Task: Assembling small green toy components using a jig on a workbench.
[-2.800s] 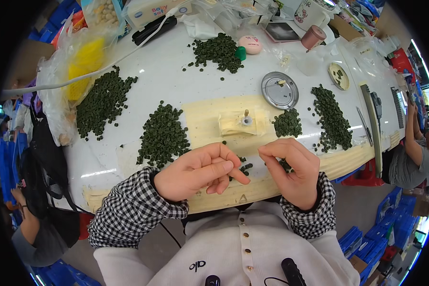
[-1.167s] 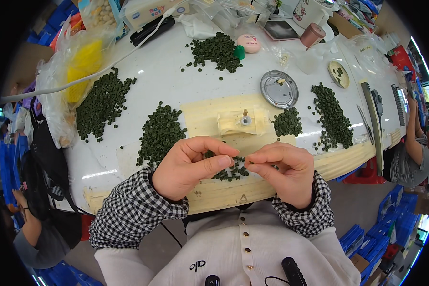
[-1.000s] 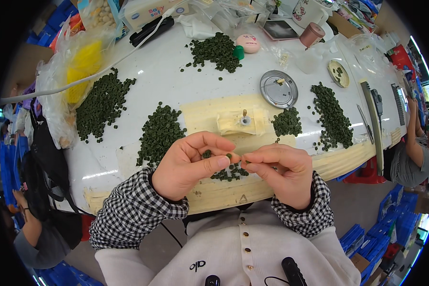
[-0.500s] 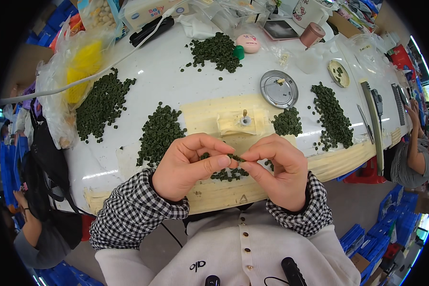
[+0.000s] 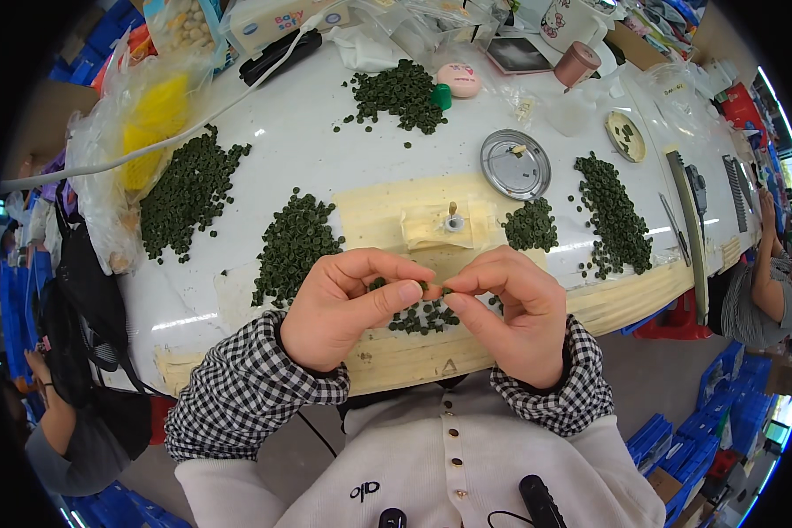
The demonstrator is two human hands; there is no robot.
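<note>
My left hand (image 5: 339, 308) is closed, with a small dark green round piece (image 5: 423, 285) pinched at its fingertips and more green showing between its curled fingers. Facing it, my right hand (image 5: 519, 317) pinches another small green piece (image 5: 447, 291) between thumb and forefinger. A narrow gap separates the two pinched pieces. Below my fingertips, a loose batch of green pieces (image 5: 422, 319) lies on the taped table edge, partly hidden by my hands. Just beyond my hands stands a tape-covered block (image 5: 422, 231) with a small metal post (image 5: 453, 223).
Heaps of like pieces lie at left (image 5: 295, 242), far left (image 5: 185, 198), back (image 5: 400, 97) and right (image 5: 614, 216). A smaller pile (image 5: 531, 226) sits near a round metal dish (image 5: 500, 174). Tweezers (image 5: 674, 224) lie at right. A white cable (image 5: 194, 132) crosses the left side.
My fingertips have drawn slightly apart, so the green pieces in my two hands are now separated by a gap. The heaps and block have stayed put.
</note>
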